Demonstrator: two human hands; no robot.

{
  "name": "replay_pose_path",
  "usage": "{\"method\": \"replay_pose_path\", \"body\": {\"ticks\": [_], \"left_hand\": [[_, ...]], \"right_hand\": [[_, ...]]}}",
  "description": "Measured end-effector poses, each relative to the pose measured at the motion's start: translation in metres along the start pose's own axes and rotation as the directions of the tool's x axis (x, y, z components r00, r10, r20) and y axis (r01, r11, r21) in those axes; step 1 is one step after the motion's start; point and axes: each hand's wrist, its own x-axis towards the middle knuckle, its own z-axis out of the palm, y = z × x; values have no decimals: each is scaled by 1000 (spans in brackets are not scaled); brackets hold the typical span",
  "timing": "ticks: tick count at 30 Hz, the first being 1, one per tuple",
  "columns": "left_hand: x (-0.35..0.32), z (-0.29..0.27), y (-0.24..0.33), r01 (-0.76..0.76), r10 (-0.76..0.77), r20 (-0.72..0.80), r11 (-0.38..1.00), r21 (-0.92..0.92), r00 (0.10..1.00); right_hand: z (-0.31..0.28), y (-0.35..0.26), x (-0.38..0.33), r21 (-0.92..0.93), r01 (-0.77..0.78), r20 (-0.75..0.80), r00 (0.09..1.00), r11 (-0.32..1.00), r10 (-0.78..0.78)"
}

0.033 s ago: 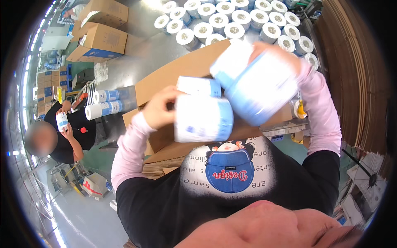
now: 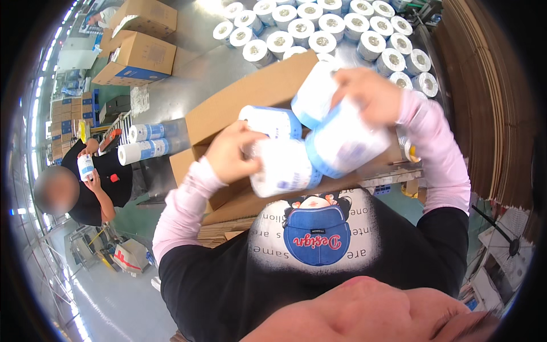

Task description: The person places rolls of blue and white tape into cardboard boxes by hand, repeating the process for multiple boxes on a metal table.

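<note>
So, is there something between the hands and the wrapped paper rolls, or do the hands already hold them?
Nothing visible stands between them. The left hand grips one wrapped roll directly, and the right hand lies on the upper wrapped rolls, above the open cardboard box.

Four wrapped paper rolls [image 2: 307, 139], white with pale blue bands, sit bunched together in the centre of the frame, held up off the open cardboard box [image 2: 256, 97] behind them. Two lie lower and nearer, two higher; the upper right one tilts. Motion blur softens them, so they are probably film-wrapped.
</note>
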Motion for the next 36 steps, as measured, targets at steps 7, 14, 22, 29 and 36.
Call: {"method": "replay_pose_path", "body": {"ticks": [7, 14, 22, 29, 36], "left_hand": [[46, 145, -56, -234, 236, 54, 857, 459, 970], [90, 238, -90, 35, -124, 167, 889, 456, 978], [174, 5, -41, -42, 34, -356, 999, -14, 934], [312, 117, -149, 73, -184, 128, 801, 594, 975], [306, 128, -124, 157, -257, 60, 739, 655, 965]], "right_hand": [[206, 2, 6, -622, -214, 123, 924, 754, 363], [121, -25, 36, -459, -336, -358, 917, 822, 174], [122, -6, 31, -364, -478, -395, 856, 799, 332], [102, 73, -24, 221, -553, -719, 464, 803, 518], [125, 168, -123, 3, -1000, -201, -6, -5, 979]]}}
